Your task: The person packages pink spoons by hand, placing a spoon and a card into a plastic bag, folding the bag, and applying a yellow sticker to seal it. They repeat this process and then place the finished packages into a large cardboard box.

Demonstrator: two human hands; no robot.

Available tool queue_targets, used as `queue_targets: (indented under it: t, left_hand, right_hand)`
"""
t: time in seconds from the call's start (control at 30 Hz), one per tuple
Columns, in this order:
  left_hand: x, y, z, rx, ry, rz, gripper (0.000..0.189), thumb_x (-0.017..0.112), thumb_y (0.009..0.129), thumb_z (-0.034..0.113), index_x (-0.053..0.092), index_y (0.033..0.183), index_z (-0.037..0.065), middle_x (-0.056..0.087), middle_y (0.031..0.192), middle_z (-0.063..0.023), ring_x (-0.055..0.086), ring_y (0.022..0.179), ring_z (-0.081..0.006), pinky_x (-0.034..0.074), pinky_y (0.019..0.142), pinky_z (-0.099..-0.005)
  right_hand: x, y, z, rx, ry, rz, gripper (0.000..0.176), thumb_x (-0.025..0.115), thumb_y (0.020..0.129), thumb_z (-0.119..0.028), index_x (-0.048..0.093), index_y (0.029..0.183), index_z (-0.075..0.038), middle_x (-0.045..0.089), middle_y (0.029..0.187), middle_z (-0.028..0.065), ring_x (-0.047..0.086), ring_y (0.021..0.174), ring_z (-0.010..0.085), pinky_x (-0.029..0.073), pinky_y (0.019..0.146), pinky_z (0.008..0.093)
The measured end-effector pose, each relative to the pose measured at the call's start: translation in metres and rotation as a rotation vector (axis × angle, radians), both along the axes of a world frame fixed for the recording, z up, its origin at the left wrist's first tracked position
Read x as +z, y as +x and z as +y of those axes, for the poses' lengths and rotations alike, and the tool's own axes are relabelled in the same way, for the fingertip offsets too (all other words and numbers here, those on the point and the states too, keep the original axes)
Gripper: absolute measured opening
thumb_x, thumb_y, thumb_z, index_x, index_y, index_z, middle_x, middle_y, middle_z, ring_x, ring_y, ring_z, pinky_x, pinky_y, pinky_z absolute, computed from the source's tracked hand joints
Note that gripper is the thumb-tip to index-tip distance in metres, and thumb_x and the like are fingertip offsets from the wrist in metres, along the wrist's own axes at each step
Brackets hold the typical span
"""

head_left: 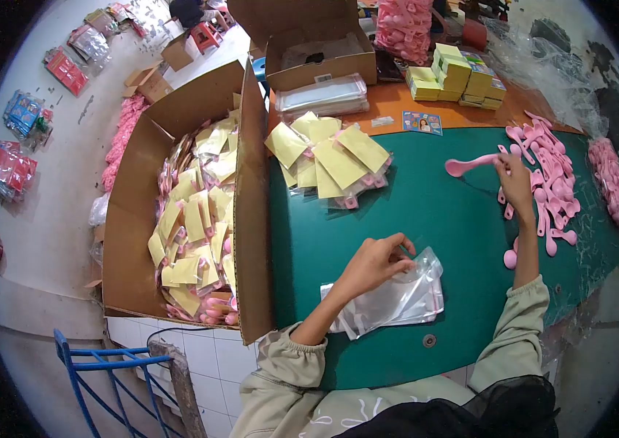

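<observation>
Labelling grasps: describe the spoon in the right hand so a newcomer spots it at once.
On the green tabletop, a heap of pink spoons lies along the right side. At the heap's left edge the right hand pinches one pink spoon by its handle. Unlike the heaped ones, it juts out alone over bare green, bowl pointing left.

A green mat (433,226) is covering the near part of the work table, and the orange-brown tabletop (397,102) is showing beyond the mat's far edge. A pale grey floor (54,219) is extending to the left of the table, with packaged goods (6,168) lying on it in scattered groups. White tiles (211,358) are facing the surface below the table's near-left corner. A blue metal frame (108,361) is standing just beside those tiles. A red stool (205,33) is standing on the floor at the far end. Soft, even light is falling across the whole area.
</observation>
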State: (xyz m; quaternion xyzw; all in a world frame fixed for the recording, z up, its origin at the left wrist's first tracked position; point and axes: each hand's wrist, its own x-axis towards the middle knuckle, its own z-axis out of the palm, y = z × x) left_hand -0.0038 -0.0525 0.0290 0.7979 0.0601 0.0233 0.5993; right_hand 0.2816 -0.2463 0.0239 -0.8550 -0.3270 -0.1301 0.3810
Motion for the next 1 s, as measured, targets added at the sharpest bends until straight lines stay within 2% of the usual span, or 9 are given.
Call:
queue_targets:
  t: [0.1,0.2,0.27,0.3,0.4,0.5,0.6,0.73,1.0]
  left_hand:
    - [-0.002,0.001,0.0,0.021,0.05,-0.019,0.019,0.067,0.079,0.013,0.06,0.089,-0.001,0.067,0.076,-0.0128,0.066,0.069,-0.0209,0.049,0.061,-0.0295]
    - [-0.004,0.001,0.001,0.015,0.129,-0.089,0.016,0.065,0.081,0.012,0.061,0.088,-0.001,0.067,0.081,-0.0124,0.065,0.071,-0.0196,0.05,0.063,-0.0284]
    - [-0.002,0.001,0.002,0.008,0.133,-0.138,0.015,0.063,0.082,0.013,0.061,0.086,-0.001,0.067,0.084,-0.0112,0.065,0.074,-0.0178,0.051,0.064,-0.0275]
    - [-0.003,0.001,0.003,0.002,0.062,-0.109,0.015,0.062,0.083,0.013,0.061,0.087,-0.001,0.066,0.086,-0.0101,0.064,0.076,-0.0167,0.051,0.065,-0.0274]
    - [-0.011,0.0,0.008,-0.041,-0.2,-0.063,0.016,0.06,0.086,0.015,0.06,0.091,0.0,0.066,0.092,-0.0084,0.063,0.082,-0.0147,0.051,0.067,-0.0271]
    - [-0.008,-0.002,0.013,-0.094,-0.504,-0.034,0.017,0.06,0.088,0.016,0.058,0.095,0.001,0.065,0.095,-0.0098,0.063,0.085,-0.0154,0.051,0.071,-0.0268]
    - [0.006,-0.005,0.015,-0.05,-0.631,0.087,0.017,0.061,0.087,0.015,0.056,0.094,0.001,0.065,0.093,-0.0109,0.063,0.085,-0.0154,0.051,0.071,-0.026]
    - [0.0,-0.003,0.015,0.048,-0.632,0.104,0.016,0.061,0.087,0.014,0.056,0.094,0.0,0.065,0.088,-0.0082,0.064,0.08,-0.0128,0.051,0.068,-0.0229]
    - [-0.004,-0.002,0.014,0.117,-0.724,0.04,0.017,0.062,0.086,0.011,0.054,0.096,0.0,0.065,0.083,-0.0082,0.063,0.075,-0.0099,0.05,0.064,-0.0206]
  right_hand:
    - [0.046,-0.034,0.02,0.12,0.073,0.1,0.018,0.055,0.087,-0.015,0.06,0.095,0.001,0.061,0.078,0.0089,0.059,0.07,0.0164,0.046,0.064,0.0298]
    - [0.085,-0.08,0.035,0.26,0.123,0.405,0.018,0.055,0.086,-0.012,0.057,0.099,0.0,0.06,0.076,0.0093,0.061,0.065,0.0141,0.048,0.059,0.0284]
    - [0.088,-0.099,0.039,0.459,0.024,0.551,0.016,0.055,0.086,-0.01,0.056,0.099,0.0,0.06,0.073,0.009,0.062,0.062,0.0139,0.048,0.056,0.0274]
    - [0.089,-0.105,0.04,0.56,-0.025,0.622,0.016,0.055,0.086,-0.009,0.056,0.098,0.0,0.06,0.072,0.0089,0.062,0.06,0.0138,0.049,0.055,0.0269]
    - [0.087,-0.117,0.044,0.681,-0.359,0.418,0.012,0.056,0.086,-0.008,0.055,0.094,0.001,0.06,0.067,0.0072,0.064,0.062,0.013,0.05,0.056,0.0259]
    - [0.088,-0.117,0.044,0.674,-0.386,0.388,0.009,0.056,0.086,-0.007,0.053,0.09,0.001,0.06,0.064,0.0067,0.063,0.062,0.0119,0.05,0.058,0.0245]
    - [0.095,-0.118,0.043,0.578,-0.128,0.522,0.009,0.055,0.087,-0.004,0.053,0.093,0.002,0.06,0.069,0.0066,0.063,0.063,0.012,0.05,0.059,0.0241]
    - [0.095,-0.124,0.05,0.539,0.299,0.398,0.014,0.056,0.086,-0.001,0.053,0.099,0.003,0.06,0.08,0.0055,0.063,0.068,0.0125,0.051,0.06,0.0235]
    - [0.093,-0.133,0.055,0.593,0.245,0.386,0.014,0.057,0.086,-0.002,0.054,0.099,0.003,0.061,0.078,0.0067,0.063,0.067,0.0122,0.051,0.062,0.0236]
